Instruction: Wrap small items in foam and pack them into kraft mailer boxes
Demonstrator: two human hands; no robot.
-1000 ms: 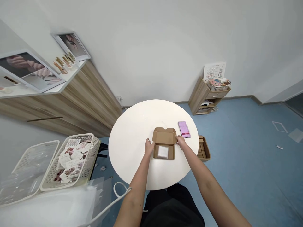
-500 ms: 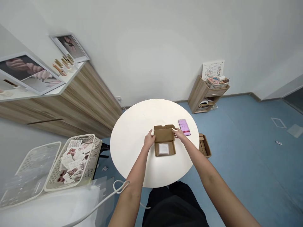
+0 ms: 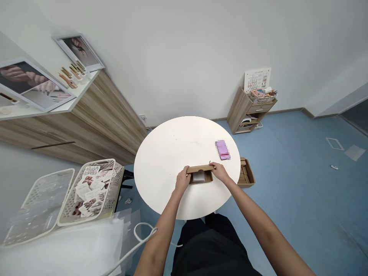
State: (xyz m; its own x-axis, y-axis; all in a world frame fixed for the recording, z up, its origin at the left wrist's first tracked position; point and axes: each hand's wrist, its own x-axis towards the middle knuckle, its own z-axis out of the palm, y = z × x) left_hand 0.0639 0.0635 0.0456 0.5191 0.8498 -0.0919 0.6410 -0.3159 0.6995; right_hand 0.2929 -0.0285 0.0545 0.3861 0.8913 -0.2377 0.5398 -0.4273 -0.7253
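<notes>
A small brown cardboard mailer box (image 3: 200, 170) sits on the round white table (image 3: 172, 153), near its front edge. Its lid is folded down almost flat over the base, and a pale packet inside shows in the remaining gap. My left hand (image 3: 183, 179) grips the box's left end with curled fingers. My right hand (image 3: 219, 171) holds the right end and the lid's right corner. A pink phone-sized item (image 3: 222, 149) lies on the table beyond my right hand.
A white basket of printed cards (image 3: 91, 189) and a second white basket (image 3: 37, 203) stand at the left. An open carton of brown boxes (image 3: 245, 177) sits on the blue floor right of the table. A wooden cabinet (image 3: 247, 109) stands by the far wall.
The lid stood open and upright a second ago; both hands have swung it down toward me over the base. The view has shifted slightly.
</notes>
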